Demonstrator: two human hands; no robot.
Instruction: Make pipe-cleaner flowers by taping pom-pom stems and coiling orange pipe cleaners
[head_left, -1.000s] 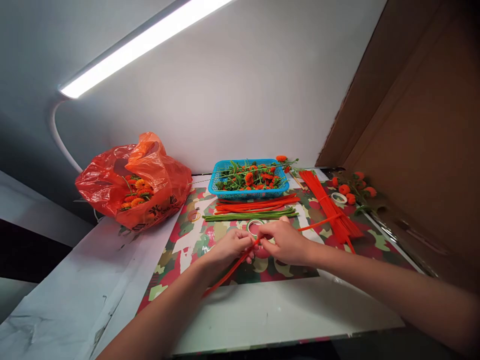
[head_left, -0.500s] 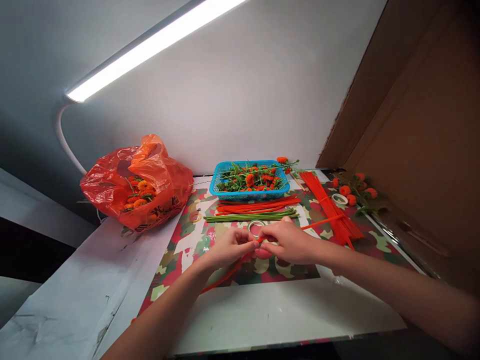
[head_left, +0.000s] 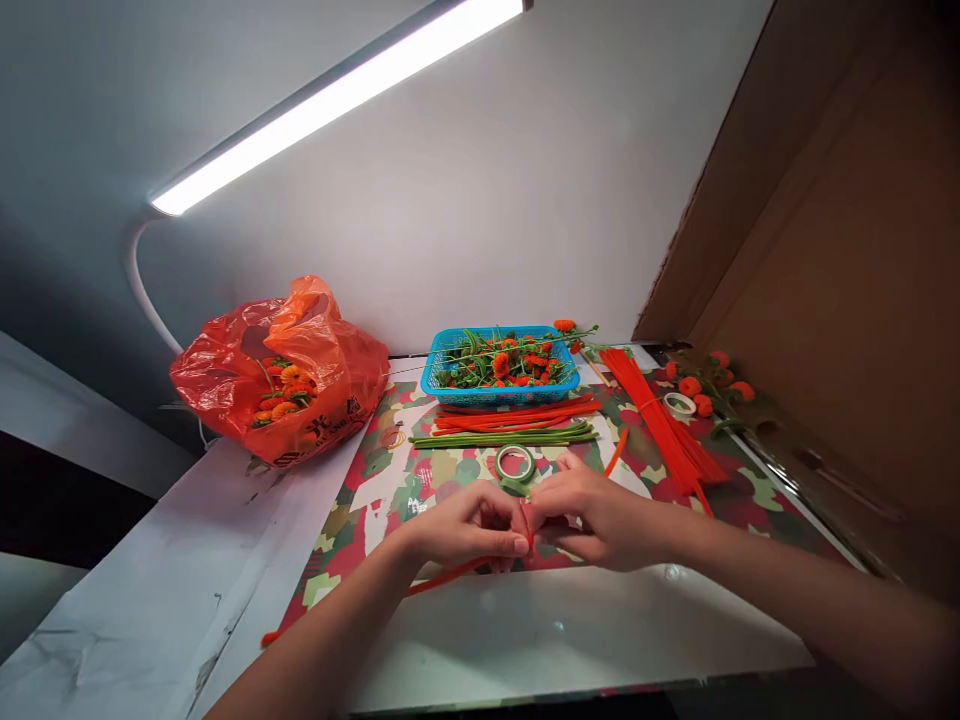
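My left hand (head_left: 480,522) and my right hand (head_left: 581,512) meet above the front part of the patterned mat (head_left: 442,475). Both are closed on an orange fuzzy stem (head_left: 457,573), pinched between their fingertips. One end of the stem trails to the lower left under my left forearm, and another piece sticks up behind my right hand. Just beyond the fingers lies a roll of green tape (head_left: 514,463). Past it are a row of green stems (head_left: 502,437) and a row of orange stems (head_left: 517,415).
A blue basket (head_left: 501,397) of orange flowers stands at the back. At left is a red plastic bag (head_left: 349,365) with flowers. An orange stem bundle (head_left: 660,425), a white tape roll (head_left: 679,404) and flowers (head_left: 703,385) lie right. A lamp (head_left: 337,105) hangs above.
Both hands have moved nearer the table's front edge with the orange stem, uncovering the green tape roll. The stem's right end now reaches less far to the right.
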